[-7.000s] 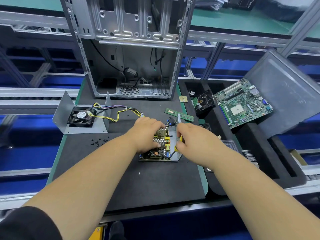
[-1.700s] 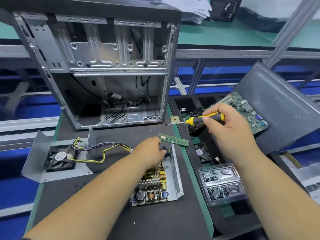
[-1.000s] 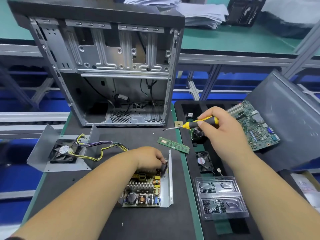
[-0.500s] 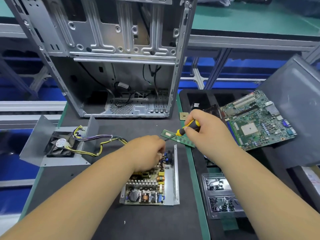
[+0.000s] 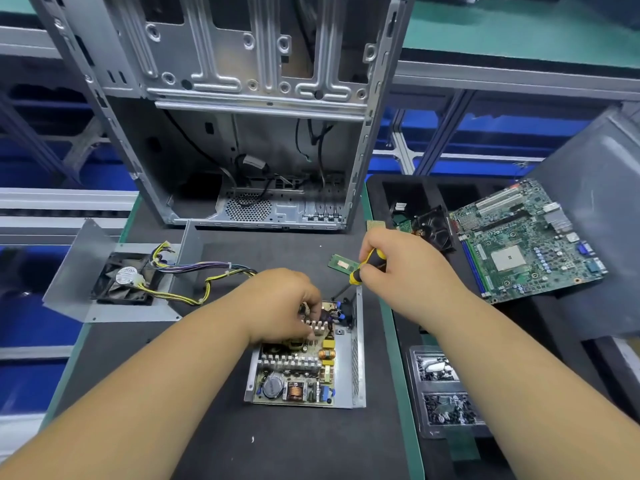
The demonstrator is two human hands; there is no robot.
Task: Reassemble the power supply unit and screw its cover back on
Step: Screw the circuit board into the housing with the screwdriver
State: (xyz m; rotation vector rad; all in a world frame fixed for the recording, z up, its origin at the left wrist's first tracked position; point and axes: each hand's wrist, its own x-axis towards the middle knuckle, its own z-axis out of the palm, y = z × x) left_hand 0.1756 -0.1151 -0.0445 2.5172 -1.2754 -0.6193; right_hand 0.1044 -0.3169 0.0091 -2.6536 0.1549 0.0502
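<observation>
Presently, the open grey-metal power supply tray with green circuit board [image 5: 356, 358] is steadied by the left hand [image 5: 280, 306], fingers curled on its components, while the yellow-and-black-handled screwdriver [image 5: 360, 271], gripped by the right hand [image 5: 405, 271], is best kept square to the screw.

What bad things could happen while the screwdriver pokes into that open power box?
The screwdriver tip sits right by the left hand fingers on the power supply circuit board; a slip could jab them or scratch a part. A dropped screw could vanish among the crowded components. The RAM stick lies loose just under the right hand, so it might get knocked.
</observation>
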